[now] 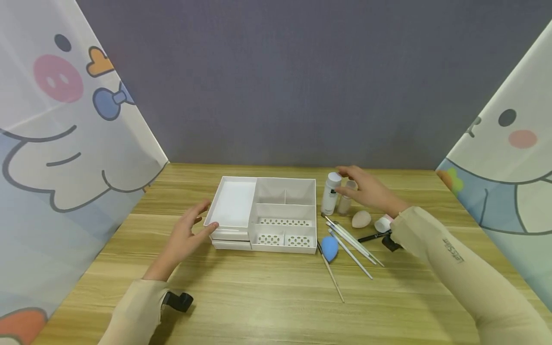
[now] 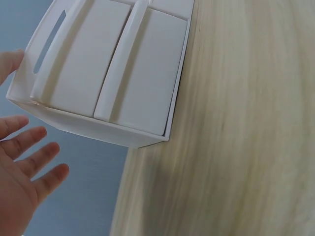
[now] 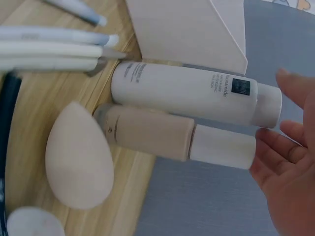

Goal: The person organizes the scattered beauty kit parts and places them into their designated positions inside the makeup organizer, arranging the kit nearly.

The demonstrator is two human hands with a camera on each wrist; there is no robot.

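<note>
A white desktop organizer with compartments and two drawers stands on the table. My left hand is at its left side, fingers spread, with the thumb at the front left corner of the top tray. In the right wrist view, a tall white bottle stands beside a beige foundation bottle with a white cap. My right hand reaches around the bottle tops, its thumb and fingers apart near the white bottle's cap. Its fingertips are right at the foundation's cap.
Right of the organizer lie a beige makeup sponge, a blue sponge, several white brushes, a thin brush, a black stick-like item and a small white-and-pink jar. A grey panel closes the back.
</note>
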